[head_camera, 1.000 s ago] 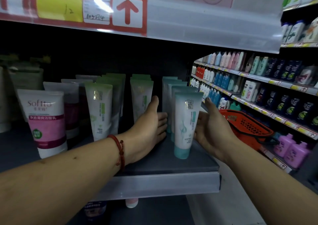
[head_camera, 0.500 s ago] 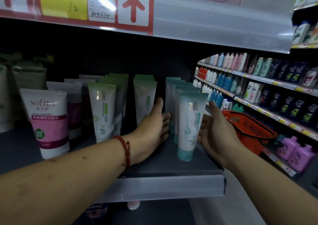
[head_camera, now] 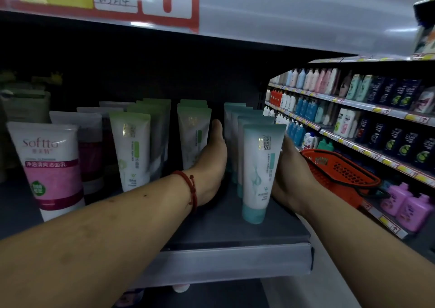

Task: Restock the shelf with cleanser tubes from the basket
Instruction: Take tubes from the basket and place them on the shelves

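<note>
Teal-and-white cleanser tubes [head_camera: 258, 171]: 4 counted, standing cap-down in single file, front to back, at the right end of the grey metal shelf [head_camera: 235, 233].

Left hand [head_camera: 211, 164] is in the gap just left of that file, thumb pointing up, heel of the palm on the shelf. Its fingers go behind the tubes, so I can't tell the grip.

Right hand [head_camera: 290, 173] is against the right side of the file. Fingers are hidden behind the front tube, so I can't tell there either.

The red plastic basket [head_camera: 341, 173] sits just behind the right hand; its contents aren't visible.

- Green-and-white tubes, middle file [head_camera: 194, 138]: 3 tops visible.
- Green-and-white tubes, left file [head_camera: 131, 152]: at least 3, rear ones too blurred to count.
- Pink-banded white Softto tube [head_camera: 49, 166]: 1 in front, 2 more tube tops behind.
- Red string bracelet [head_camera: 191, 187]: 1, on the left wrist.
</note>
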